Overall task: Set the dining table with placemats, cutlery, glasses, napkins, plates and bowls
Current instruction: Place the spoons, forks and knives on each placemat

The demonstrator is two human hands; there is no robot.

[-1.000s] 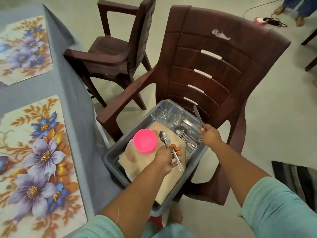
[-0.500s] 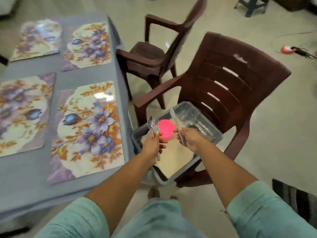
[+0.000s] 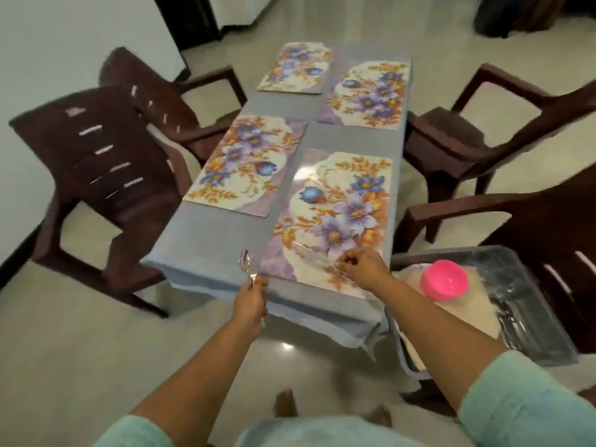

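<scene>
Several floral placemats lie on the grey-clothed table [image 3: 222, 237]. My right hand [image 3: 362, 266] grips a knife [image 3: 311, 254] whose blade lies low across the near right placemat [image 3: 335, 217]. My left hand [image 3: 250, 300] is closed on a spoon and fork [image 3: 247, 264], held upright over the table's near edge, just left of that placemat. A grey tub [image 3: 529, 317] on the chair at the right holds a pink bowl [image 3: 444, 283], a beige cloth [image 3: 458, 317] and more cutlery [image 3: 509, 317].
Dark brown plastic chairs stand on both sides of the table: two on the left [image 3: 96, 175], two on the right [image 3: 477, 137], the nearer right one [image 3: 554, 221] carrying the tub. My bare feet [image 3: 285, 403] show on the pale tiled floor.
I have turned from the tub to the table. My right hand carried the knife over the near right placemat; my left hand brought the spoon and fork to the table's near edge.
</scene>
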